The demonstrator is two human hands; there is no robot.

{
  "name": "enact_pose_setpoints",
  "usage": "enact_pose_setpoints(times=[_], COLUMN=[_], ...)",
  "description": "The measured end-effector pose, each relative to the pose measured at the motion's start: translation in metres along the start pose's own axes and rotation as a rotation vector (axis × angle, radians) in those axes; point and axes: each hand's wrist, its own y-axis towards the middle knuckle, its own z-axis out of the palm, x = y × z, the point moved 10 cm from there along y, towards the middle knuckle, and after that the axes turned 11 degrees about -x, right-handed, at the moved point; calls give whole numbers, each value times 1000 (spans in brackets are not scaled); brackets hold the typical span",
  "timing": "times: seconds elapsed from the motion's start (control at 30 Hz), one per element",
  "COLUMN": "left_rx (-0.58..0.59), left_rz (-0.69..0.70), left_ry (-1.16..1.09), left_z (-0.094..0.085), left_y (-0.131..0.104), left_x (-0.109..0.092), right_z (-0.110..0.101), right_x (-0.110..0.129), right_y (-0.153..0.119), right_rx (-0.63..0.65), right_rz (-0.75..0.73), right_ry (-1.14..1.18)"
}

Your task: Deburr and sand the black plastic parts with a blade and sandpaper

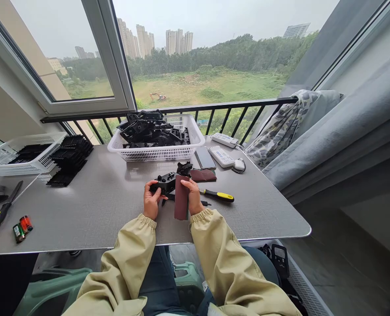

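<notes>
My left hand (152, 199) grips a black moulded plastic part (167, 180) by its left end, above the front half of the table. A reddish-brown strip of sandpaper (181, 199) is pinched in my right hand (194, 197), held upright across the part's right side and covering some of it. Behind the right hand lies a second piece of sandpaper (203, 175). Just to the right rests a tool with a yellow-and-black handle (219, 195). Under my hands a dark slim tool lies on the table, partly hidden by the strip.
A white basket (162, 154) heaped with black plastic parts stands at the back. Farther left are another basket (46, 164), stacked black parts (70, 160), a yellow-handled knife (2, 215) and batteries (23, 228). A phone (205, 158) and white power strips (222, 156) lie back right.
</notes>
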Motion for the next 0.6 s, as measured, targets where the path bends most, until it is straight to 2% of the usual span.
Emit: enact_pose_setpoints(times=[0.1, 0.23, 0.6], left_rx=[53, 65, 1], left_rz=[-81, -129, -177], left_ry=[-18, -29, -69], left_z=[6, 9, 6], left_y=[0, -4, 1], left_x=[5, 5, 13], right_z=[-8, -5, 16], right_x=[3, 4, 2], right_y=[3, 0, -11], right_rx=[-51, -45, 108], right_rz=[-17, -32, -49], right_ry=[41, 53, -12])
